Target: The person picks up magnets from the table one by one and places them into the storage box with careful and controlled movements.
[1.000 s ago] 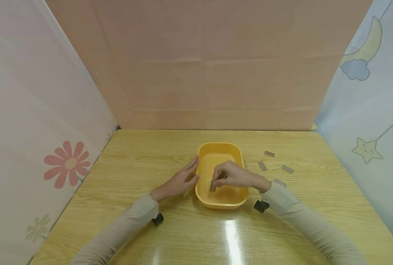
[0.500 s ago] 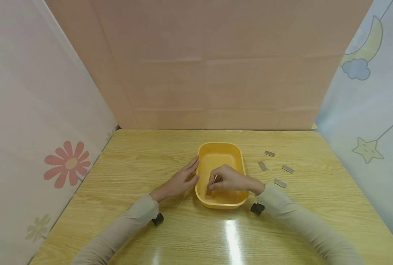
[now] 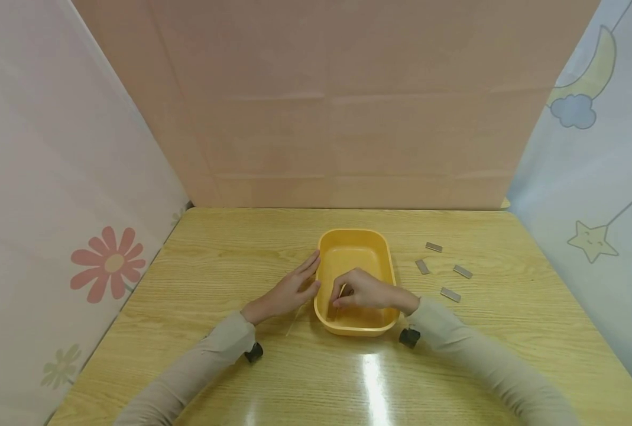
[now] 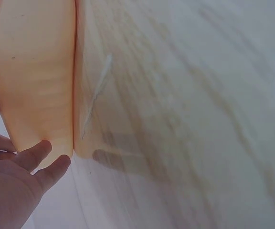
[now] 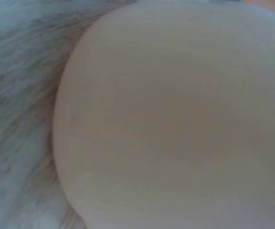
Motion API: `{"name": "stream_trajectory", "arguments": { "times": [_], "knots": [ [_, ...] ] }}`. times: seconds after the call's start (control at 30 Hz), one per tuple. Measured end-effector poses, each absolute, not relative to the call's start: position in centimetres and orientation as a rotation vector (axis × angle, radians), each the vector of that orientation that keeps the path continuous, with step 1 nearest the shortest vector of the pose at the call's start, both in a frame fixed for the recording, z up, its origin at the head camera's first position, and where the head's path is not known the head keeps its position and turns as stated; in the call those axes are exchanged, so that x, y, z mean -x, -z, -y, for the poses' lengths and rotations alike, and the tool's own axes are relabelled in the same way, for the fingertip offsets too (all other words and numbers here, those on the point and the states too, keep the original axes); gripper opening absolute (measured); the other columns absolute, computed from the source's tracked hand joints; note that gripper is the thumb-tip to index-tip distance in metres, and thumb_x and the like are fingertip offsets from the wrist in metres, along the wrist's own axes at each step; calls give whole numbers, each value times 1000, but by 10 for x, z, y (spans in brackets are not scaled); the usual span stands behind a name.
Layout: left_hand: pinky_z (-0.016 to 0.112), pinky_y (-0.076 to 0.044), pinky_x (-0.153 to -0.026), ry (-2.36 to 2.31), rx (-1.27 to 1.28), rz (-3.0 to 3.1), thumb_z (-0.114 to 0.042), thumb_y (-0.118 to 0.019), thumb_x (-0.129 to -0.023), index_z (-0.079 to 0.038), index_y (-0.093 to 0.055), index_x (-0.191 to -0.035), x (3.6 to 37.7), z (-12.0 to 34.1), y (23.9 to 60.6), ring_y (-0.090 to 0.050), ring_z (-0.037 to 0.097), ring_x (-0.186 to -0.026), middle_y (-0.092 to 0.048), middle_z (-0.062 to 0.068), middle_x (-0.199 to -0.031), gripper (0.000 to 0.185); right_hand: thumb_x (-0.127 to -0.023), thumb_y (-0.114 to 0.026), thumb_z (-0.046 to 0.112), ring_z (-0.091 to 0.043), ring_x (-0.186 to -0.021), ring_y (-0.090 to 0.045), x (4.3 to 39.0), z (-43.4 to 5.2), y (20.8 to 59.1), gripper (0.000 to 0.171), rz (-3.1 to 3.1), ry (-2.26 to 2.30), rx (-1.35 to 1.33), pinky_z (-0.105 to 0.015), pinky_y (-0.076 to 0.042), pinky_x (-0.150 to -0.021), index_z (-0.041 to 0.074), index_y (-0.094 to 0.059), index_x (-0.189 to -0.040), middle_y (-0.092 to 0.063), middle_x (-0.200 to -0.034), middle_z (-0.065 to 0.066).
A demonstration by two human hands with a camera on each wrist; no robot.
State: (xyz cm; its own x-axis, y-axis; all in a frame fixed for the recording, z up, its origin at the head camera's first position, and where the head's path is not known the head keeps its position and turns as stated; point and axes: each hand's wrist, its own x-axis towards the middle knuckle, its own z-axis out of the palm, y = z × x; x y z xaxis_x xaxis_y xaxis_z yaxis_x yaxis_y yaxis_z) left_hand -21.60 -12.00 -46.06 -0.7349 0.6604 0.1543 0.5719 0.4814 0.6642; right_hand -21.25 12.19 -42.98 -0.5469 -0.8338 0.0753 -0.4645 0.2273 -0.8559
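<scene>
A yellow plastic basin (image 3: 354, 332) stands on the wooden table. My left hand (image 3: 282, 296) lies against its left side with straight fingers; in the left wrist view the fingertips (image 4: 61, 164) rest on the basin's outer wall (image 4: 37, 81). Reaching over the right rim, my right hand (image 3: 366, 290) pinches a small flat rectangular piece (image 3: 331, 310) between thumb and fingers. That piece stands on edge low inside the basin, near the front left corner, partly hidden by the fingers. The blurred basin wall (image 5: 166, 119) fills most of the right wrist view, and the hand is hidden there.
Several similar grey-brown rectangular pieces lie right of the basin, among them a far one (image 3: 434, 247) and a near one (image 3: 450, 294). A pinkish cloth (image 3: 347, 118) hangs behind the table (image 3: 230, 248), with patterned sheets at both sides.
My right hand has moved left and slightly down inside the basin with the rectangular piece, uncovering the nearest piece on the table. The left hand stays where it was.
</scene>
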Motion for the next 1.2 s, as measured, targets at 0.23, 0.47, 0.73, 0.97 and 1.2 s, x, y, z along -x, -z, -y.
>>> {"name": "stream_trajectory", "arguments": {
  "times": [0.23, 0.47, 0.73, 0.97, 1.2],
  "knots": [
    [44, -29, -114, -1091, -1076, -2611, -22, -48, -106, 5, -20, -155, 214, 119, 458, -19, 24, -147, -8, 9, -165, 62, -91, -68, -5, -18, -83, -72, 213, -120, 432, 5, -2130, 1202, 1180, -26, -58, -74, -2, -71, -89, -74, -89, -11],
    [43, -28, -114, -1079, -1054, -2619, -23, -48, -106, 4, -21, -155, 213, 119, 457, -18, 23, -147, -8, 6, -165, 61, -91, -67, -5, -15, -82, -72, 213, -118, 435, 5, -2152, 1158, 1158, -26, -58, -73, -2, -72, -90, -73, -90, -11],
    [44, -27, -115, -1084, -1053, -2612, -23, -48, -107, 4, -21, -155, 214, 119, 458, -17, 22, -147, -7, 6, -165, 61, -92, -66, -4, -18, -83, -73, 213, -116, 437, 6, -2145, 1161, 1114, -25, -58, -73, -2, -72, -91, -73, -90, -9],
    [44, -26, -115, -1090, -1052, -2604, -22, -47, -107, 4, -20, -155, 214, 119, 458, -16, 22, -147, -6, 6, -166, 61, -93, -65, -5, -20, -82, -73, 213, -115, 437, 7, -2151, 1164, 1089, -25, -58, -72, -2, -72, -91, -73, -90, -10],
    [45, -26, -115, -1100, -1064, -2592, -20, -48, -107, 5, -19, -155, 214, 119, 458, -15, 23, -148, -6, 7, -166, 61, -93, -65, -4, -17, -81, -73, 214, -115, 440, 8, -2170, 1155, 1106, -24, -58, -72, -1, -73, -91, -74, -90, -9]
  ]
}}
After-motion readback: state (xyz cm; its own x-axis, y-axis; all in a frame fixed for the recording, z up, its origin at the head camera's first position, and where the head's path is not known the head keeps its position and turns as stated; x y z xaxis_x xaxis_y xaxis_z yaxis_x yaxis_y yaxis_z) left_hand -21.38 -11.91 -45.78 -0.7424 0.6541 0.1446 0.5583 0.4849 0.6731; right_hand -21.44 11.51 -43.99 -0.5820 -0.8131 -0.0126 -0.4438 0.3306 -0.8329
